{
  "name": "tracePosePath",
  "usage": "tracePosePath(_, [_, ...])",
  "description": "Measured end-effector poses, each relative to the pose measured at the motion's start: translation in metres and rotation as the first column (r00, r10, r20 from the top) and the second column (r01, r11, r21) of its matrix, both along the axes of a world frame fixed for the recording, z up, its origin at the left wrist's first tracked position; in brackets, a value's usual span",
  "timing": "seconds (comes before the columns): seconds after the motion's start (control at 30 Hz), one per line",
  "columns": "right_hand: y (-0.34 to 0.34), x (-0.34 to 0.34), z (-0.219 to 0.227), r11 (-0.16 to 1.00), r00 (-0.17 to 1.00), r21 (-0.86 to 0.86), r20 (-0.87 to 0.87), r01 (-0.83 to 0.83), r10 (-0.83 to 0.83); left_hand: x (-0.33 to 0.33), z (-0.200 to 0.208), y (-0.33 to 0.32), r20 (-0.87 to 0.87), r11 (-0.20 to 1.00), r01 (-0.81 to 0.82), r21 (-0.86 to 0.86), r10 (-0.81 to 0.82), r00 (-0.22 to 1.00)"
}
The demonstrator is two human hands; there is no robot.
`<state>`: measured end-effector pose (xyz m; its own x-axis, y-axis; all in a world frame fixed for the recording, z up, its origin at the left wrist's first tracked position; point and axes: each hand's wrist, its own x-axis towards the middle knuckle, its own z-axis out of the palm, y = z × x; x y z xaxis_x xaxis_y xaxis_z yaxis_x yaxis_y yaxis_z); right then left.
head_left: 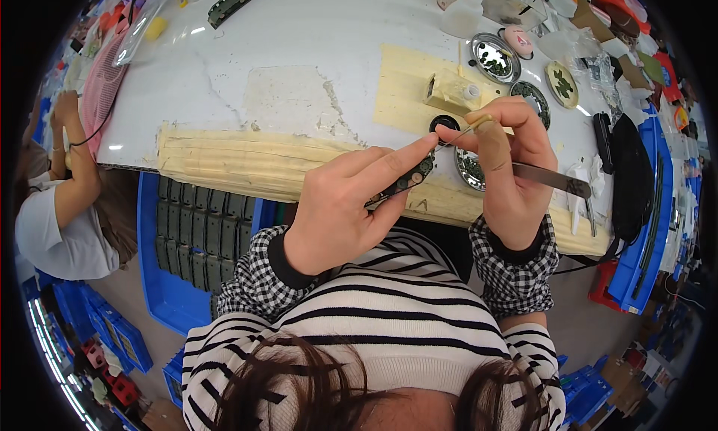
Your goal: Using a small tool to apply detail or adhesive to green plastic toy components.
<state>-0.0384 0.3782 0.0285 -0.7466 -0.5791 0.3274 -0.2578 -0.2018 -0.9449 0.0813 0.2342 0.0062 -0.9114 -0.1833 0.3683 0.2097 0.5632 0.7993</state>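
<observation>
My left hand (336,195) is closed around a narrow dark green plastic model part (404,184) with small round wheel-like pieces along it. Its index finger stretches along the part's upper edge. Close by on the right, my right hand (516,169) pinches metal tweezers (553,179), whose broad end sticks out past the palm. Their thin tips point at the far end of the part; whether they grip anything is too small to tell. Beyond the fingertips lies a small round black lid (444,124). A steel dish (470,170) of small green pieces sits partly behind my right hand.
A taped yellowish box holding a small bottle (441,90) stands on yellow paper. More dishes (495,57) of green parts are at the right. Another green model part (235,3) lies far left. Below the padded table edge (239,161) is a blue crate (168,304) of green hulls. A person (71,214) sits left.
</observation>
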Motion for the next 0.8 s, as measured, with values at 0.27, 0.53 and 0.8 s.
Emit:
tracePosePath(0.27, [0.001, -0.038, -0.008, 0.844, 0.727, 0.178, -0.614, 0.506, -0.307, 0.003, -0.015, -0.009, -0.046, 0.767, 0.134, 0.628, -0.135, 0.990])
tracePosePath(0.53, [0.001, -0.043, -0.019, 0.833, 0.734, 0.282, -0.649, 0.475, -0.199, 0.001, -0.029, -0.012, -0.096, 0.667, 0.135, 0.732, -0.096, 0.991])
tracePosePath(0.8, [0.007, -0.037, -0.007, 0.817, 0.697, 0.245, -0.675, 0.522, -0.243, 0.002, -0.026, -0.012, -0.098, 0.678, 0.131, 0.724, -0.087, 0.991])
